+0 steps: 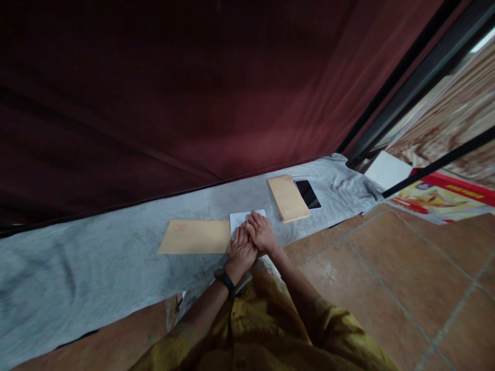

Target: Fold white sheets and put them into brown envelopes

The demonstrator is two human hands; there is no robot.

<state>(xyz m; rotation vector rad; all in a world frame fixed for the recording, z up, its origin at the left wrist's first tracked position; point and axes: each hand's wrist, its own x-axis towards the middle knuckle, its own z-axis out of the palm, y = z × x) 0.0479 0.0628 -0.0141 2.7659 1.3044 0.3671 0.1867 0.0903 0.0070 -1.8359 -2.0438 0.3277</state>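
Note:
Both of my hands lie flat on a white sheet of paper (238, 218), which rests on the grey cloth. My left hand (243, 246) has its fingers stretched out across the sheet's lower part. Beside it and slightly overlapping it, my right hand (262, 232) presses on the paper with its fingers extended. Just left of the sheet lies a tan envelope (199, 237) with faint red print at its upper left corner; its right end meets the paper. To the right sits a stack of tan envelopes (288, 198). Much of the white paper is hidden under my hands.
A dark-screened phone (308, 195) lies against the right side of the stack. The narrow surface is covered by a grey cloth (116, 268). A dark red curtain (193, 103) hangs behind it. Black metal bars and a printed red-yellow carton (436, 198) stand at right, above floor tiles.

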